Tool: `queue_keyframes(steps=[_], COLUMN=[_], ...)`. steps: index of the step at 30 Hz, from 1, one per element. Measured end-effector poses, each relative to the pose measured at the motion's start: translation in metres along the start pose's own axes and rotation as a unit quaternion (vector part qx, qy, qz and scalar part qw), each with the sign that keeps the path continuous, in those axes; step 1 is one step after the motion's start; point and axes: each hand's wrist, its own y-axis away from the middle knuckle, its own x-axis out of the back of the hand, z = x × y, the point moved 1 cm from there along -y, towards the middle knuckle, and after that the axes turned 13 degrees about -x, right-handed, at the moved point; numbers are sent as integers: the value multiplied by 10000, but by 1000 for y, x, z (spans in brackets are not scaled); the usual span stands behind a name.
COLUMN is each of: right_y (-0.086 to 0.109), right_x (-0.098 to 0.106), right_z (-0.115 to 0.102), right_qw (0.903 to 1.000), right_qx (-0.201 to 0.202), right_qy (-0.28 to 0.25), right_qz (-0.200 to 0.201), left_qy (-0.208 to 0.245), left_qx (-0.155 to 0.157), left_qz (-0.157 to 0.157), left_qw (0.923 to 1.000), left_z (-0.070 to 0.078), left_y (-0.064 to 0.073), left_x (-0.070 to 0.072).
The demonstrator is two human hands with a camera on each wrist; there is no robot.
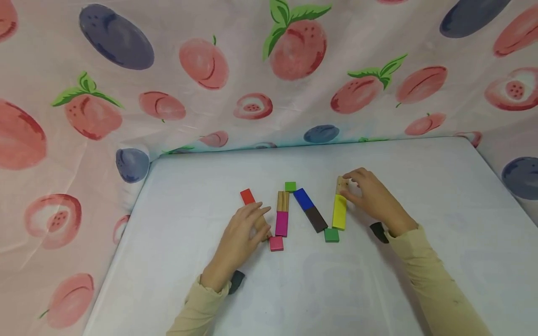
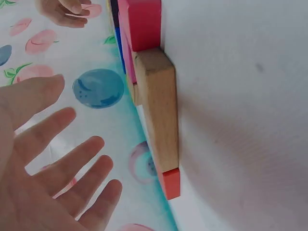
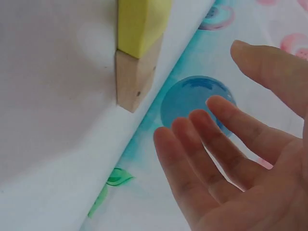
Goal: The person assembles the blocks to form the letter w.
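Wooden blocks lie in a zigzag on the white table. My left hand (image 1: pixel 241 231) hovers with spread fingers over a plain wood block (image 2: pixel 159 110), partly covering it in the head view. That block joins a red block (image 1: pixel 248 196) and a pinkish-red square block (image 1: pixel 276 243). My right hand (image 1: pixel 371 193), fingers loosely bent, is beside another plain wood block (image 3: pixel 130 79), which adjoins a yellow block (image 1: pixel 339 213). Both wrist views show the hands apart from the blocks, holding nothing. Between them lie striped wood (image 1: pixel 283 201), magenta (image 1: pixel 281 224), blue (image 1: pixel 303 199) and dark brown (image 1: pixel 316 219) blocks.
A light green square block (image 1: pixel 290 186) sits at an upper corner of the zigzag, a darker green one (image 1: pixel 331 235) at a lower corner. The white tabletop (image 1: pixel 378 289) extends around them. A fruit-print cloth (image 1: pixel 235 56) hangs behind and along the left side.
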Motion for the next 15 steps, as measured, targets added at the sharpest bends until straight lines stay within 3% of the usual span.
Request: queue_keyframes(steps=[7, 15], right_y=[13, 31], right_x=[2, -3], right_z=[-7, -11], right_qw=[9993, 9950], right_qx=[252, 650], right_qy=[155, 162], right_qz=[207, 740], left_qy=[-198, -580], left_qx=[-108, -63], left_qz=[489, 677], left_qw=[9985, 9960], left_z=[1, 0], left_y=[-3, 1], left_x=[5, 8])
